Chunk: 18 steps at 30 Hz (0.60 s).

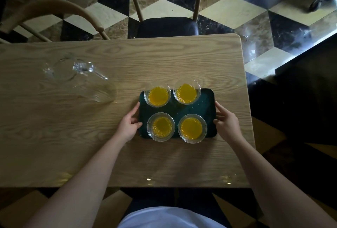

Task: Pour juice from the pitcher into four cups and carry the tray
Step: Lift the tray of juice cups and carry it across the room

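A dark green tray [207, 108] rests on the wooden table [73, 136], right of centre. Several clear cups of orange juice stand on it: far left cup [158, 96], far right cup [187, 93], near left cup [161, 126], near right cup [192, 128]. My left hand [128, 124] touches the tray's left edge, fingers curled around it. My right hand [227, 123] touches the right edge the same way. The tray still lies flat on the table. An empty clear glass pitcher [76, 74] stands at the far left of the table.
A wooden chair with a dark seat [166, 27] is pushed in at the table's far side. Another curved wooden chair back [54, 8] is at far left. The table's right edge [246, 100] runs close to the tray; patterned tile floor lies beyond.
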Each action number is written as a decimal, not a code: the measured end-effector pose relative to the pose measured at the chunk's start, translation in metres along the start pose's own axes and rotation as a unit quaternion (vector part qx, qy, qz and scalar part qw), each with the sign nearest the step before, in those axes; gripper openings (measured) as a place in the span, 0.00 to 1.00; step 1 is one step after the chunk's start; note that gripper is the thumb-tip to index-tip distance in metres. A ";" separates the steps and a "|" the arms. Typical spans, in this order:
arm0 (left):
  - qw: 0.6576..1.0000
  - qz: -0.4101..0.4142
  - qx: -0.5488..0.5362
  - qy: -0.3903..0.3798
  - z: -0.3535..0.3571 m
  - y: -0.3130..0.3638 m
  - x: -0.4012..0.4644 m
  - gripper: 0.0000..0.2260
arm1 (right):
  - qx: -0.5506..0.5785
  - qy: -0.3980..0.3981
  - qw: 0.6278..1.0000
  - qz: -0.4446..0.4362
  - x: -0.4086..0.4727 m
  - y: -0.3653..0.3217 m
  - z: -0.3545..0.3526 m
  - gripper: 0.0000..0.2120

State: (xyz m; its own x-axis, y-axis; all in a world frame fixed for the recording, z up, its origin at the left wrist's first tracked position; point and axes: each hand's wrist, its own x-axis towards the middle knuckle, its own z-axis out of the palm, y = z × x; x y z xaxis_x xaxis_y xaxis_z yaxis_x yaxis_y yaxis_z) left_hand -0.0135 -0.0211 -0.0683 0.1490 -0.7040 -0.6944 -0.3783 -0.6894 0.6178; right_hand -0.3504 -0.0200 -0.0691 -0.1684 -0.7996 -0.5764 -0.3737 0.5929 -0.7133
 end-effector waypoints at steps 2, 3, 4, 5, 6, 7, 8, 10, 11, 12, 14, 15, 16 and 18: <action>1.000 0.001 -0.010 0.009 0.001 -0.002 0.001 0.38 | 0.013 -0.003 1.000 0.005 0.001 0.000 0.000 0.38; 1.000 -0.001 -0.015 0.012 0.001 -0.002 0.001 0.38 | 0.021 -0.006 1.000 0.006 0.001 -0.001 0.000 0.38; 1.000 -0.004 -0.020 0.015 0.002 -0.002 0.000 0.38 | 0.028 -0.010 1.000 0.006 0.000 -0.001 0.000 0.38; 1.000 -0.006 -0.024 0.016 0.003 -0.001 -0.001 0.37 | 0.033 -0.013 0.999 0.005 -0.001 -0.001 0.000 0.38; 0.999 -0.004 -0.028 0.016 0.003 0.000 -0.001 0.37 | 0.038 -0.014 0.999 0.004 -0.002 -0.001 0.000 0.38; 0.999 -0.005 -0.033 0.016 0.003 0.001 -0.002 0.37 | 0.042 -0.015 0.999 0.005 -0.003 -0.001 0.000 0.38; 0.999 -0.008 -0.035 0.015 0.003 0.001 -0.003 0.37 | 0.047 -0.015 0.999 0.006 -0.004 0.000 0.000 0.38; 0.999 -0.015 -0.036 0.012 0.002 0.002 -0.005 0.37 | 0.056 -0.016 0.998 0.008 -0.006 0.001 -0.001 0.37; 0.999 -0.015 -0.038 0.011 0.002 0.002 -0.006 0.37 | 0.057 -0.018 0.998 0.008 -0.006 0.001 -0.001 0.37; 0.999 -0.012 -0.043 0.011 0.002 0.002 -0.008 0.37 | 0.059 -0.019 0.998 0.006 -0.007 0.001 -0.002 0.37; 0.998 -0.010 -0.056 0.011 0.003 0.003 -0.013 0.37 | 0.066 -0.019 0.998 0.006 -0.010 0.000 -0.004 0.37; 0.998 -0.009 -0.063 0.013 0.003 0.004 -0.015 0.37 | 0.070 -0.019 0.997 0.006 -0.012 -0.002 -0.006 0.37; 0.997 -0.007 -0.072 0.013 0.003 0.004 -0.017 0.37 | 0.073 -0.020 0.997 0.005 -0.013 -0.004 -0.008 0.36; 0.996 -0.003 -0.085 0.013 0.002 0.008 -0.022 0.37 | 0.078 -0.023 0.997 0.001 -0.016 -0.009 -0.013 0.36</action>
State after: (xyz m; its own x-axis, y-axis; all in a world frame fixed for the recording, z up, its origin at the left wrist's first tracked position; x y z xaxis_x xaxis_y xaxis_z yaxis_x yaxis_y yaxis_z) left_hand -0.0217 -0.0106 -0.0493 0.1742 -0.7031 -0.6894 -0.2177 -0.7103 0.6694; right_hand -0.3562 -0.0136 -0.0483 -0.1248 -0.7953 -0.5932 -0.2272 0.6049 -0.7632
